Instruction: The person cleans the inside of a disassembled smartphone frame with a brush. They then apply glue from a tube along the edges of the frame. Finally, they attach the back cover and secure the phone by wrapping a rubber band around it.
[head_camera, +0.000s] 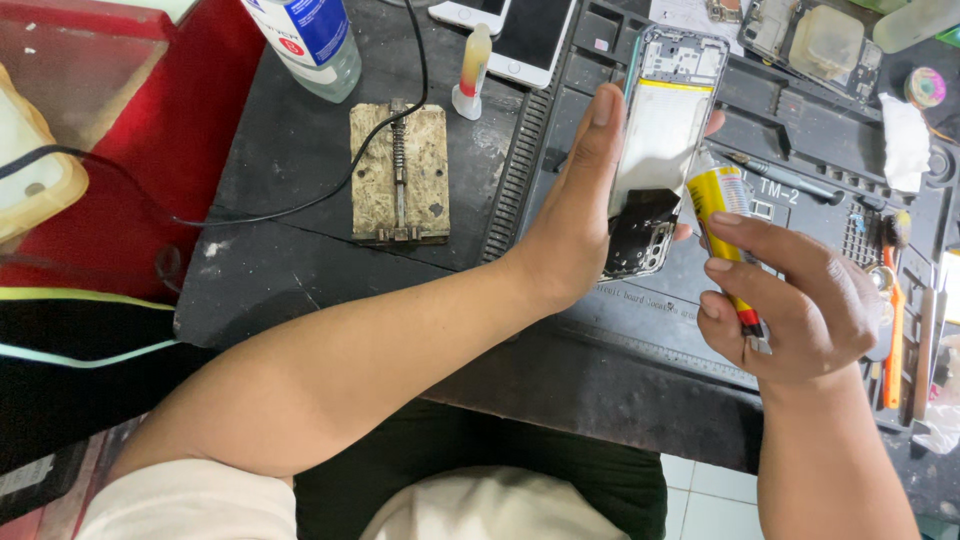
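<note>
My left hand (578, 210) grips an opened phone frame (662, 130) upright above the black work mat (640, 320), its inner side facing me, with a pale battery area and a dark camera section at the bottom. Just to its right, my right hand (800, 300) holds a yellow glue tube (722, 200). The tube's nozzle points up toward the frame's right edge, close to it.
A worn metal board holder (400, 172) lies left of the mat with a black cable (300, 205) across it. A clear bottle (310, 40), a small glue bottle (472, 70) and two phones (525, 35) stand behind. Tools, including an orange-handled one (893, 330), lie right.
</note>
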